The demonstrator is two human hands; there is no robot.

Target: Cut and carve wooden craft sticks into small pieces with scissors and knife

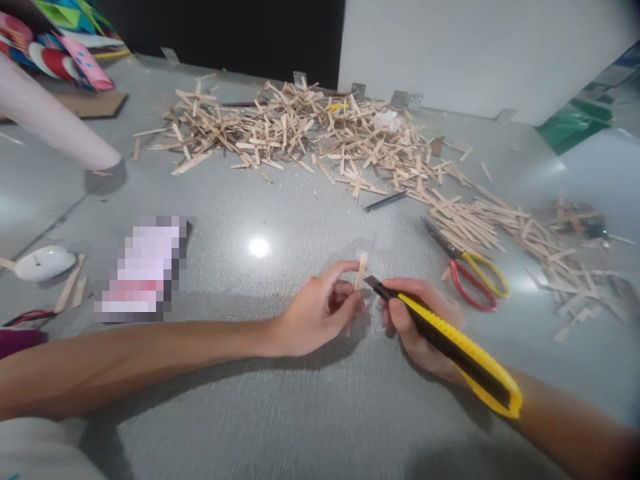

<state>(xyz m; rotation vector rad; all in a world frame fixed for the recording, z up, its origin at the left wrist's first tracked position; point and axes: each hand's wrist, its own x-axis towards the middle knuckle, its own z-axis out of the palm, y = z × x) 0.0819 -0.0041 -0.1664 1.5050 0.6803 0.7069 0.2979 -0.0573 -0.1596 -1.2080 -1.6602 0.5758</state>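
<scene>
Over the grey counter [225, 413], the left hand [313, 313] pinches a short, flat, pale wooden stick [363, 262], its long axis pointing roughly forward; just to its right, the right hand [421, 343] grips a yellow-and-black plastic utility knife [457, 347], blade [371, 282] slanting toward it. Nothing stands between; red-and-yellow-handled metal scissors [453, 252] lie farther right, loose wooden sticks [280, 130] heaped beyond.

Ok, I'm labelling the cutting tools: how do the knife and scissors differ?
The knife is held in the right hand; the scissors lie on the table. The knife has one yellow-and-black handle; the scissors have two loops, one red, one yellow. Both show yellow.
</scene>
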